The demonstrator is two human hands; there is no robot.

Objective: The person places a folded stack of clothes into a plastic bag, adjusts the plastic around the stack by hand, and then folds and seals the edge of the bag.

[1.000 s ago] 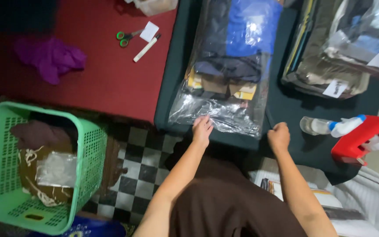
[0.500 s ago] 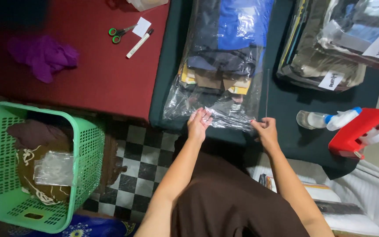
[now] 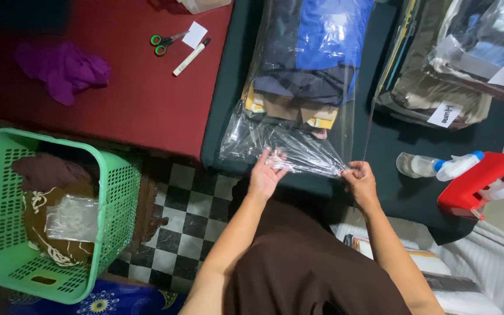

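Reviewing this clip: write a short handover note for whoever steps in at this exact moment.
Left hand: fingers spread, touching the open end of the clear plastic bag.
Right hand: pinching the same end at its right corner.
The bag lies on the dark green table, with folded clothes inside.
Done: clothes are in the bag.
Left: the near end looks loose, not sealed.
Tape dispenser sits to the right.

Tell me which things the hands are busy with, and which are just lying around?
Busy with:
- clear plastic bag of folded clothes
- left hand pressing on the bag's open end
- right hand pinching its corner

Lying around:
- scissors
- marker
- purple cloth
- green basket
- spray bottle
- red tape dispenser
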